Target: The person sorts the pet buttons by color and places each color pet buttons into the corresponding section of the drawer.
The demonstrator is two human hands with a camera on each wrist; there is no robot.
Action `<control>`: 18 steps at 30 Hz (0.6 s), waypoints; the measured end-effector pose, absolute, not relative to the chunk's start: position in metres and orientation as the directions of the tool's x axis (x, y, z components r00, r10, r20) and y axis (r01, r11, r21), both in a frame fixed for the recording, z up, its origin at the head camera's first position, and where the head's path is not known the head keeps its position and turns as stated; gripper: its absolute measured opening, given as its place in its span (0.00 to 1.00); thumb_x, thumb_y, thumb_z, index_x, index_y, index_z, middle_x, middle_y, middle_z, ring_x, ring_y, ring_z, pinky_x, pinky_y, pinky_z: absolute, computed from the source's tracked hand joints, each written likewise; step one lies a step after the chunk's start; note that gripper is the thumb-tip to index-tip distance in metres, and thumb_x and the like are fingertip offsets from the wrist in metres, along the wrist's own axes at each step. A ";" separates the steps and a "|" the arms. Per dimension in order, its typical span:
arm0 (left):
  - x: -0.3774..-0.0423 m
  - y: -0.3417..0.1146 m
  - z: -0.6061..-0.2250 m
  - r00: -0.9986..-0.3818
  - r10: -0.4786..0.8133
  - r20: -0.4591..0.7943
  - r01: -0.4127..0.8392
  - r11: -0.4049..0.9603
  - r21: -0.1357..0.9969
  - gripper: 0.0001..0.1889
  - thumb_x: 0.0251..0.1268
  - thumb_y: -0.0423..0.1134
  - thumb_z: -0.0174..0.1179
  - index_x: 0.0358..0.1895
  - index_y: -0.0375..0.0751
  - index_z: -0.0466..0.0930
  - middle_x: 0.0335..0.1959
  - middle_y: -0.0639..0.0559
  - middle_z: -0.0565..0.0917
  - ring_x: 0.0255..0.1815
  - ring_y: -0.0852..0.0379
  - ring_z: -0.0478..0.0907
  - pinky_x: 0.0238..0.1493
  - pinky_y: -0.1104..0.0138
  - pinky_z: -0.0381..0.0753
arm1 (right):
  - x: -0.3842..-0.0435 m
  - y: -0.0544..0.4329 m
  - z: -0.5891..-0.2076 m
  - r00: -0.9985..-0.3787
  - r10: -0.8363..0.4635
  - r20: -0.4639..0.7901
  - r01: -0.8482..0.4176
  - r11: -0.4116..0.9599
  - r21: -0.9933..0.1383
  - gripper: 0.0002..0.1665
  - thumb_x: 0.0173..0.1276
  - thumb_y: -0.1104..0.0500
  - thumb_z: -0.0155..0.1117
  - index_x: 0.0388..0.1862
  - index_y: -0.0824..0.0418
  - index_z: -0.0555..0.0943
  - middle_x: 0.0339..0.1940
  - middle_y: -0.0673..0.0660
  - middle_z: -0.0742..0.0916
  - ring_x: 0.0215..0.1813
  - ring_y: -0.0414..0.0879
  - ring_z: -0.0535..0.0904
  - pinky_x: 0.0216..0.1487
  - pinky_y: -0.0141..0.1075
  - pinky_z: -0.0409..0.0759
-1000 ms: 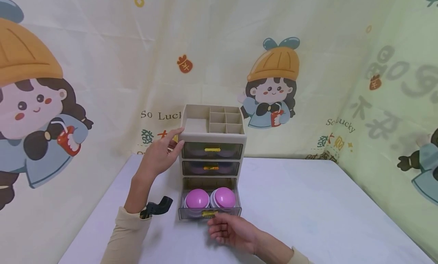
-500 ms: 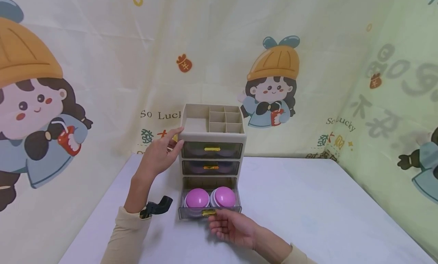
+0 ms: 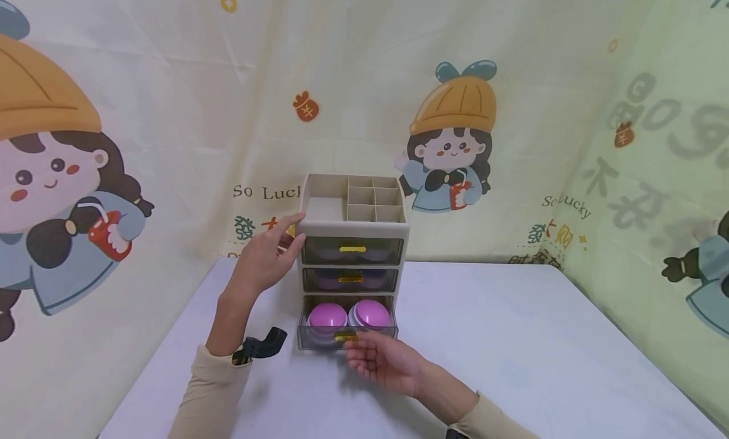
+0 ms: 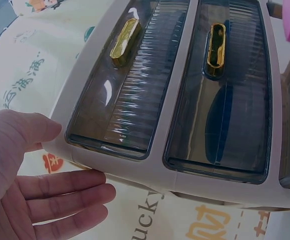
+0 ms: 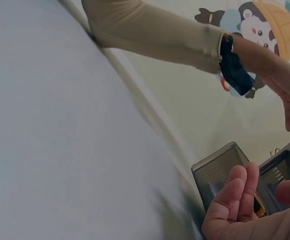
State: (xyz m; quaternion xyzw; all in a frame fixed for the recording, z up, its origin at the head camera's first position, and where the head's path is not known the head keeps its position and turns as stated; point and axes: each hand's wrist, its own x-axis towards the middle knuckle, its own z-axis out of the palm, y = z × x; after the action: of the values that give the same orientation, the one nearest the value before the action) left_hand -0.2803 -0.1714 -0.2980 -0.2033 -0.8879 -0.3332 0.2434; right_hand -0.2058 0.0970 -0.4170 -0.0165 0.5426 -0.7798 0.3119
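Note:
A beige desktop organizer with three smoky clear drawers stands on the table. Its bottom drawer is partly pulled out and holds two pink-lidded round containers. My left hand steadies the organizer's upper left corner; in the left wrist view its thumb rests at the front edge, with straight fingers along the side. My right hand is at the bottom drawer's yellow handle, thumb and curled fingers about its right end. In the right wrist view, my right hand partly hides the handle.
The upper and middle drawers are closed. Open compartments form the organizer's top. A white table spreads around it, and a cartoon-printed curtain hangs behind and at both sides.
The bottom drawer has slid inward, toward the organizer, carrying both pink-lidded containers. My right hand has moved forward with it. My left hand keeps its place at the corner.

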 end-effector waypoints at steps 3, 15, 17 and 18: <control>-0.280 -0.171 -0.298 -0.798 0.197 0.569 0.523 0.696 0.492 0.24 0.79 0.45 0.55 0.74 0.47 0.71 0.43 0.40 0.89 0.44 0.43 0.87 0.39 0.50 0.86 | -0.213 0.094 -0.418 -0.806 -0.500 -0.316 0.477 -0.235 -0.847 0.22 0.79 0.51 0.54 0.54 0.70 0.81 0.40 0.52 0.89 0.41 0.40 0.84 0.45 0.27 0.81; -0.279 -0.170 -0.297 -0.797 0.195 0.571 0.521 0.700 0.488 0.24 0.79 0.45 0.55 0.74 0.48 0.71 0.43 0.40 0.89 0.44 0.43 0.87 0.39 0.50 0.87 | -0.243 0.091 -0.421 -0.833 -0.473 -0.285 0.451 -0.283 -0.847 0.20 0.80 0.52 0.53 0.51 0.68 0.80 0.38 0.52 0.89 0.40 0.39 0.83 0.44 0.27 0.80; -0.279 -0.170 -0.297 -0.797 0.193 0.572 0.521 0.699 0.490 0.24 0.79 0.45 0.55 0.74 0.48 0.71 0.43 0.40 0.89 0.44 0.43 0.87 0.39 0.50 0.87 | -0.247 0.090 -0.421 -0.839 -0.464 -0.283 0.444 -0.286 -0.849 0.19 0.80 0.53 0.53 0.52 0.68 0.80 0.38 0.52 0.89 0.40 0.39 0.83 0.44 0.27 0.80; -0.279 -0.170 -0.297 -0.797 0.193 0.572 0.521 0.699 0.491 0.24 0.79 0.45 0.55 0.74 0.48 0.71 0.43 0.40 0.89 0.44 0.43 0.87 0.39 0.50 0.87 | -0.249 0.090 -0.421 -0.842 -0.460 -0.282 0.441 -0.286 -0.851 0.19 0.80 0.53 0.52 0.53 0.69 0.79 0.38 0.52 0.89 0.40 0.39 0.83 0.44 0.27 0.80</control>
State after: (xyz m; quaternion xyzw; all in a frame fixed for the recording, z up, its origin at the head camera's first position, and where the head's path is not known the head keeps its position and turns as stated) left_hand -0.2788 -0.1703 -0.2969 -0.2009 -0.8879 -0.3321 0.2469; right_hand -0.2488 0.0901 -0.4212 -0.0089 0.5273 -0.8018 0.2811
